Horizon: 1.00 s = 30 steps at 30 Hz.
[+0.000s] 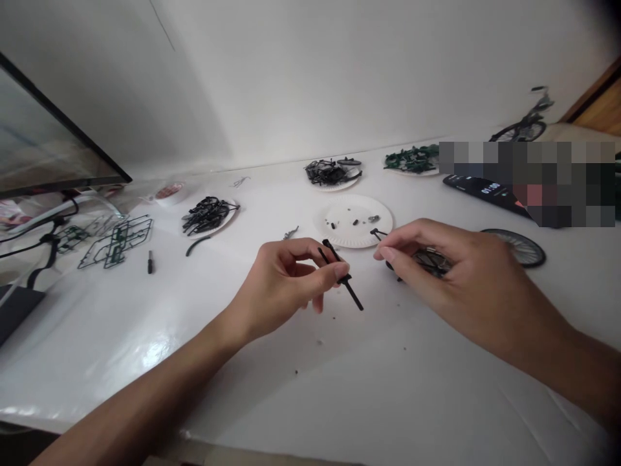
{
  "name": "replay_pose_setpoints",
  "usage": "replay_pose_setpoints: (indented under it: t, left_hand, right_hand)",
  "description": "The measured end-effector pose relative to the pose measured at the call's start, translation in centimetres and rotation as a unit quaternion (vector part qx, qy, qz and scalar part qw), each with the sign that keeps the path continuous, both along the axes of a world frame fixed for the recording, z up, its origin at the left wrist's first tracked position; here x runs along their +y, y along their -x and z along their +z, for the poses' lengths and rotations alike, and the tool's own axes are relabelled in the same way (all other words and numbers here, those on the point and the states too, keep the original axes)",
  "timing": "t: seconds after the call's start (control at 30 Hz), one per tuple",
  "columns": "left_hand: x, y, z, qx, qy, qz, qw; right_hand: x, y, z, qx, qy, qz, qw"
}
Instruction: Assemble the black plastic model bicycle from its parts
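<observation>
Near the middle, my left hand (295,275) pinches a slim black forked part (353,295) between thumb and fingers; one rod of it points down to the right. To the right of it, my right hand (431,265) holds a small dark pin-like piece (377,232) at its fingertips. The two held pieces are apart. Behind my right hand lies a partly hidden dark assembly with a wheel, and a spoked wheel (526,249) rests to its right. Just beyond both hands is a white paper plate (342,208) with a few tiny parts.
Plates of black parts (208,213) (330,173) and green parts (412,159) stand farther back. Green frames (121,241) and a small screwdriver (150,262) lie left, near a monitor (48,129). A phone (495,194) and a model bicycle (526,126) are at the right.
</observation>
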<state>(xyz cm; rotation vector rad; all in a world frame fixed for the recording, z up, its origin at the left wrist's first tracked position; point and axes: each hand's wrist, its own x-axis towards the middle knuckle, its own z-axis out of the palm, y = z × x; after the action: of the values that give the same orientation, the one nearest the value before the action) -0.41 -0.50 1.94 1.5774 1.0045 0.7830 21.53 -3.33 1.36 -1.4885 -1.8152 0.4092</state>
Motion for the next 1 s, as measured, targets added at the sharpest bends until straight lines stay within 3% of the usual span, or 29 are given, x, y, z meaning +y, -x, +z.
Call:
replay_pose_setpoints:
  t: [0.1, 0.3, 0.5, 0.67, 0.77, 0.9, 1.0]
  left_hand:
    - [0.4, 0.4, 0.2, 0.008, -0.034, 0.016, 0.999]
    - [1.3, 1.1, 0.3, 0.026, -0.067, 0.030, 0.997]
    - [1.7, 1.3, 0.0, 0.035, -0.071, 0.024, 0.997]
    - [1.8, 1.3, -0.2, 0.035, -0.068, 0.013, 0.997]
    - [1.9, 1.3, -0.4, 0.031, -0.062, 0.017, 0.997]
    - [1.7, 1.1, -0.7, 0.034, -0.055, 0.023, 0.998]
    - [1.5, 0.9, -0.9, 0.032, -0.050, 0.017, 0.998]
  right_hand:
    - [0.4, -0.1, -1.0, -0.063, -0.020, 0.035, 0.997]
    - [1.5, 0.5, -2.1, -0.175, -0.156, 0.155, 0.960]
    - [2.0, 1.1, -1.9, -0.256, -0.141, 0.248, 0.924]
    - [1.5, 1.8, -1.5, -0.306, -0.134, 0.250, 0.909]
    - [1.4, 2.0, -1.6, -0.285, -0.112, 0.247, 0.919]
    - [1.2, 1.9, -1.7, -0.116, -0.037, 0.171, 0.978]
    - [0.8, 1.8, -1.1, -0.009, 0.029, 0.072, 0.997]
